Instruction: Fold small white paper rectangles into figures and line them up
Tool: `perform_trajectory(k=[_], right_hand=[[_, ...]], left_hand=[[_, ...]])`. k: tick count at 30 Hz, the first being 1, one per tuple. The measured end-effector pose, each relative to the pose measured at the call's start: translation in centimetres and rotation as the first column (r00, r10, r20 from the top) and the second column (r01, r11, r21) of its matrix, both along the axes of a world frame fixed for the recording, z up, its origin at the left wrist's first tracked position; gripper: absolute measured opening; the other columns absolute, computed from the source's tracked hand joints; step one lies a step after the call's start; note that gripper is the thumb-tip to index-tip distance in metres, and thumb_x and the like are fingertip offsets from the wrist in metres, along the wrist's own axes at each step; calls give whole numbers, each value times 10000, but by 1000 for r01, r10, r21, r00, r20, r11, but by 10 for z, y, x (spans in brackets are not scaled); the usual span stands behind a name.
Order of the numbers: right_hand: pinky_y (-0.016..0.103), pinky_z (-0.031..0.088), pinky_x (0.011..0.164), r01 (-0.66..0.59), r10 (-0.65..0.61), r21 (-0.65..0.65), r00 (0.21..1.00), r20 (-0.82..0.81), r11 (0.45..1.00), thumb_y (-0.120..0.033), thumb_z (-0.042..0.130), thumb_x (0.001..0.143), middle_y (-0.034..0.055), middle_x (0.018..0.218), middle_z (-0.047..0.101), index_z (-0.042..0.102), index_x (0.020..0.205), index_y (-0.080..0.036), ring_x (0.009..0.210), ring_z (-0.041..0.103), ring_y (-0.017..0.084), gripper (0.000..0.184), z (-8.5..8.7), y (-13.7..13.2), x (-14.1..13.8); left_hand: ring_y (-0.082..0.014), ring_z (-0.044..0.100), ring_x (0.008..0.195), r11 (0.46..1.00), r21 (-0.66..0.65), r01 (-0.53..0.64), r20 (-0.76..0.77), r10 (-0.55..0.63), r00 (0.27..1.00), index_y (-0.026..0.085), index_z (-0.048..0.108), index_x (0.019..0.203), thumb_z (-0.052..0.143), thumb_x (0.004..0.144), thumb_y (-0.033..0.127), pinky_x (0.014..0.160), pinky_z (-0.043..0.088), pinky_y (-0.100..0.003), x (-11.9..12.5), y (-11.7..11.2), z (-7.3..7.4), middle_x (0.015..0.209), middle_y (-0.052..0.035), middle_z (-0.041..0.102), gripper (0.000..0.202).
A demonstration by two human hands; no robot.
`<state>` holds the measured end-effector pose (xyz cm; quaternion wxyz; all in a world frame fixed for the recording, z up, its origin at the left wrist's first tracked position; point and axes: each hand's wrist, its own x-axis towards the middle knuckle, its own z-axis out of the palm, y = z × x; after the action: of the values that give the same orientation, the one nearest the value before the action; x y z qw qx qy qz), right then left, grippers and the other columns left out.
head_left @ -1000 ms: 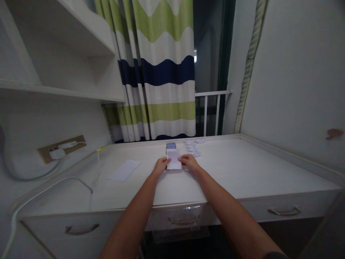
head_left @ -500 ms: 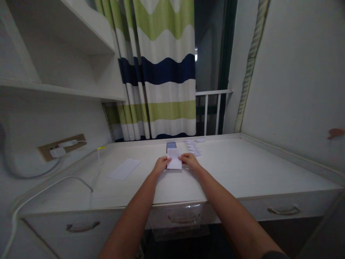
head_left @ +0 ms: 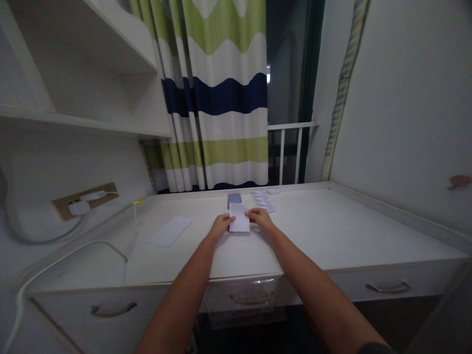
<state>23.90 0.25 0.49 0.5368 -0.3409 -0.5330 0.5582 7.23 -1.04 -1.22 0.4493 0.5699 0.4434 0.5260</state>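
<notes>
Between my two hands is a small white rectangle of paper (head_left: pixel 239 219), held up just above the desk. My left hand (head_left: pixel 221 225) pinches its left edge, the thumb lying on the front face. On the opposite side, my right hand (head_left: pixel 260 218) grips the right edge near the upper half. Fingers behind the sheet are hidden. Just beyond the paper lies a phone (head_left: pixel 234 198) with its screen lit. Several small folded white paper pieces (head_left: pixel 262 200) lie in a row to the right of the phone. A flat white sheet (head_left: pixel 170 231) rests on the left.
The white desk (head_left: pixel 350 226) has drawers with metal handles (head_left: pixel 389 288) along its front. A white cable (head_left: pixel 73 250) crosses the left side, below a wall socket with plugs (head_left: pixel 84 201). A striped curtain (head_left: pixel 232 98) hangs behind, and shelves (head_left: pixel 110 123) overhang the left.
The paper and both hands have shifted very slightly to the right. My grip on both edges looks the same, and the other things stay where they were.
</notes>
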Motion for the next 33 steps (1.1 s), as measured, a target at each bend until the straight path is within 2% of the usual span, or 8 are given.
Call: perform_trajectory(k=[10,19,33], right_hand=[[263,465,568,37,-37,-12,999,-16,999,-261,728,444,-5,530,579,560,553,-139,522,551,117,234,2,1,1],[272,468,590,60,-61,-22,997,-50,998,-260,730,433,-17,529,578,550,561,-148,530,549,114,248,1,4,0],[287,472,623,93,-90,33,993,-70,995,-296,719,451,-7,551,583,570,584,-147,563,556,123,248,0,5,2]], left_hand=[[-106,481,456,1000,-5,-8,-32,8,999,97,596,612,674,519,433,456,354,-226,2,-1,1,508,-6,554,358],[-87,430,422,1000,-2,-12,-62,12,998,104,575,564,678,491,436,425,303,-214,4,-5,6,464,16,510,355],[-89,433,423,1000,4,5,-81,-4,997,101,590,586,672,508,440,434,310,-217,4,-4,5,467,10,520,358]])
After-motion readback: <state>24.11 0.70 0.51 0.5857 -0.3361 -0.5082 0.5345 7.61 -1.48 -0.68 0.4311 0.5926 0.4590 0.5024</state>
